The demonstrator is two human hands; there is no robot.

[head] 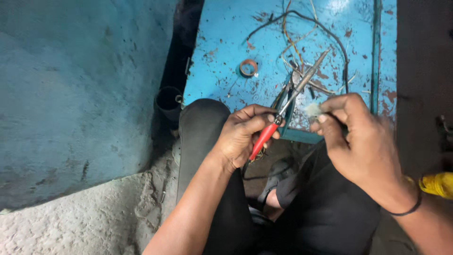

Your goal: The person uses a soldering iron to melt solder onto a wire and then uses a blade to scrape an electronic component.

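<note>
A: L hand (243, 134)?
B: Closed round red-handled soldering iron (288, 105), tip angled up-right over blue table (222, 42).
A: R hand (361, 141)?
B: Fingers pinched on small pale tuft (313, 110), just beside iron shaft. Loose wires (302, 38) & tape ring (248, 67) on table beyond.

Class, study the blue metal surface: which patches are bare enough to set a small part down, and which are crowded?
The blue metal surface is bare along its left side, above and left of the tape ring, and in a smaller strip below the ring. The middle and right are crowded with tangled wires. The near edge is taken up by the left hand with the red-handled tool and the right hand.
</note>
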